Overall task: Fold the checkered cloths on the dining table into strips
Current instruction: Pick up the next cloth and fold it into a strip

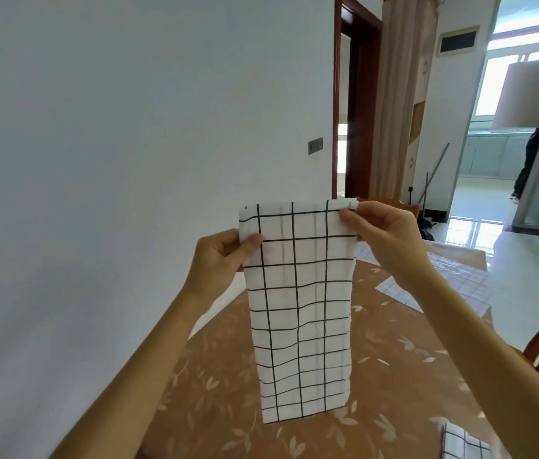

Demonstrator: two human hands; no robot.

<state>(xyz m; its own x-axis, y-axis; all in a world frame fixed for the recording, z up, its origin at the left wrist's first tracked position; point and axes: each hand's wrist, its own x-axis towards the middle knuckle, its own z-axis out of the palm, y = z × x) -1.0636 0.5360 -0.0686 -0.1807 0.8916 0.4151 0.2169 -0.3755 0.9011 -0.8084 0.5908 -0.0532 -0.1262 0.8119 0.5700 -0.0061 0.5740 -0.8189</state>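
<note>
My left hand [225,250] and right hand [384,233] each grip a top corner of the checkered cloth [297,309] mid-frame, so I should keep the layers aligned while lowering it flat onto the bench [394,376].

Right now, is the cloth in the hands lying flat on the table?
No, the left hand and right hand pinch the checkered cloth near its top corners, so it hangs upright.

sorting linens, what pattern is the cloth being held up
White cloth with a black grid, head view.
</note>
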